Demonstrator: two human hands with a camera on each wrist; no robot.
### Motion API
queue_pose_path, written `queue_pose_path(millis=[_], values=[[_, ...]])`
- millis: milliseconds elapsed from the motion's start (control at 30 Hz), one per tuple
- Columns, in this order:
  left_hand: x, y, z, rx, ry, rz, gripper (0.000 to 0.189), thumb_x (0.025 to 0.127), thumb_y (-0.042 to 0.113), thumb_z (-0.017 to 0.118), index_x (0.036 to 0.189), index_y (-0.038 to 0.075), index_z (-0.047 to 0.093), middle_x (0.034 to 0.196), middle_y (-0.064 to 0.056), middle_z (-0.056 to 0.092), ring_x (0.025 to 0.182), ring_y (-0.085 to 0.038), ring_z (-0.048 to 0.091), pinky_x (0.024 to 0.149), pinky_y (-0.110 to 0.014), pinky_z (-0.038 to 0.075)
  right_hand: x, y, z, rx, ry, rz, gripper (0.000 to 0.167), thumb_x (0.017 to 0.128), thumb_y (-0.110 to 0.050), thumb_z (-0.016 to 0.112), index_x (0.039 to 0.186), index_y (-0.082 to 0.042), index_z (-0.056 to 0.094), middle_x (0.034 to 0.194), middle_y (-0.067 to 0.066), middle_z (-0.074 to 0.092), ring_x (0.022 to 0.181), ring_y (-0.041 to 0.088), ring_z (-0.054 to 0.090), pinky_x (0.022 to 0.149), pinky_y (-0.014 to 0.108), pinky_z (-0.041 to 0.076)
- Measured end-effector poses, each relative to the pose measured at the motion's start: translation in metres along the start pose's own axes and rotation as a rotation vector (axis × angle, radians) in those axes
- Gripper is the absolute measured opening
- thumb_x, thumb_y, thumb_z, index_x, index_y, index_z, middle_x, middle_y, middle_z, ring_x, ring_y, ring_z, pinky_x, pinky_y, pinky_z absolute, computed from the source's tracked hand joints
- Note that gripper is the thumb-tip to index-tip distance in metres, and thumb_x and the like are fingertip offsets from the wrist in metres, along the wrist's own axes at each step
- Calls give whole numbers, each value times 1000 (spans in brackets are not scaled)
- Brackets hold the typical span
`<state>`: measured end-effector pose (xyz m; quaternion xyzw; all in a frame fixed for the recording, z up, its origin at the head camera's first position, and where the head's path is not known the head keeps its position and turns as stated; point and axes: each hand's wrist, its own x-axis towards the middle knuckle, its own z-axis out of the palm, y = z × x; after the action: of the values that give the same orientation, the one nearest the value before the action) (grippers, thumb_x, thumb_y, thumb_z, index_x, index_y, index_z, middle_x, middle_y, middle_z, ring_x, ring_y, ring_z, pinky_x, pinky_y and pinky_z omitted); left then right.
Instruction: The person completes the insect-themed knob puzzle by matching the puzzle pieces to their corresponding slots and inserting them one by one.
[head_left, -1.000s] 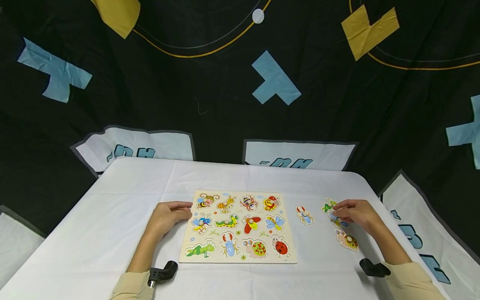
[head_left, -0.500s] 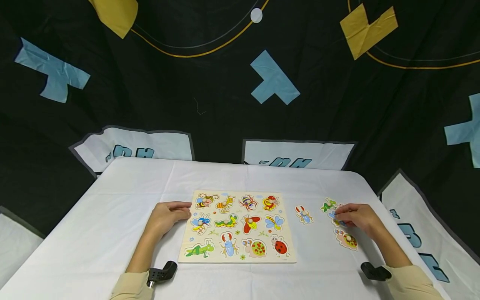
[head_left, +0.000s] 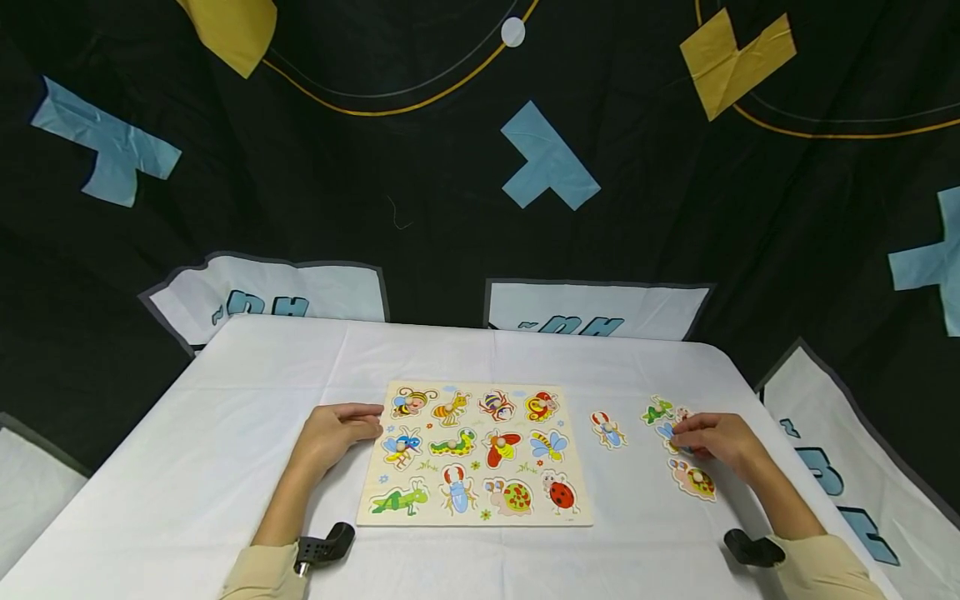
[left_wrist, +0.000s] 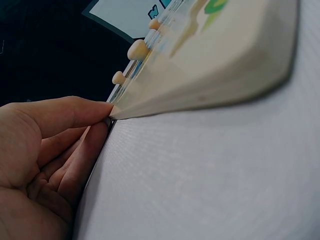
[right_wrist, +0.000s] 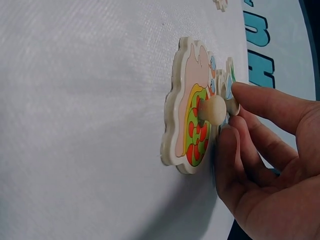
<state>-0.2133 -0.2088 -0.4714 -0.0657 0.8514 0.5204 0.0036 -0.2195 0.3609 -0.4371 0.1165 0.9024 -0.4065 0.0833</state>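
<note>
A wooden insect puzzle board (head_left: 480, 473) lies in the middle of the table, several wooden knobs (left_wrist: 138, 50) standing up from it in the left wrist view. My left hand (head_left: 330, 437) rests at its left edge, fingertips touching the side. Over to the right, my right hand (head_left: 716, 437) pinches the knob of a blue insect puzzle piece (head_left: 665, 432), which the fingers partly cover. Just in front of it lies a snail puzzle piece (right_wrist: 192, 107) with a pale knob.
A stag beetle piece (head_left: 608, 430) lies between the board and the right hand. Beyond the hand are a green piece (head_left: 657, 409) and a partly hidden reddish one (head_left: 683, 412). The white tablecloth (head_left: 420, 350) ends before a black backdrop.
My right hand has shifted slightly right and towards the body, uncovering more of the blue piece and the reddish piece behind it. The left hand and the board have stayed put.
</note>
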Motion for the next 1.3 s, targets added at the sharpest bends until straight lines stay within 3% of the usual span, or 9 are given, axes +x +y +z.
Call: queue_pose_path(millis=[600, 867, 1300], values=[[0, 0, 0, 18, 9, -2, 38, 84, 22, 81, 120, 10, 76, 99, -1, 79, 95, -7, 67, 92, -30, 45, 2, 6, 2, 16, 4, 17, 28, 85, -22, 79, 104, -2, 75, 100, 10, 68, 85, 21, 55, 66, 28, 49], [0, 0, 0, 11, 5, 13, 38, 84, 20, 81, 119, 9, 76, 97, 0, 79, 92, -5, 67, 87, -24, 46, 1, 7, 2, 27, 9, 21, 26, 85, -21, 79, 103, -2, 75, 100, 10, 68, 85, 21, 55, 66, 28, 48], [0, 0, 1, 12, 8, 5, 38, 84, 20, 81, 120, 9, 76, 98, 0, 79, 93, -6, 67, 88, -26, 46, 1, 6, 1, 38, 11, 34, 27, 84, -21, 80, 103, -2, 76, 101, 11, 67, 86, 22, 55, 66, 28, 49]])
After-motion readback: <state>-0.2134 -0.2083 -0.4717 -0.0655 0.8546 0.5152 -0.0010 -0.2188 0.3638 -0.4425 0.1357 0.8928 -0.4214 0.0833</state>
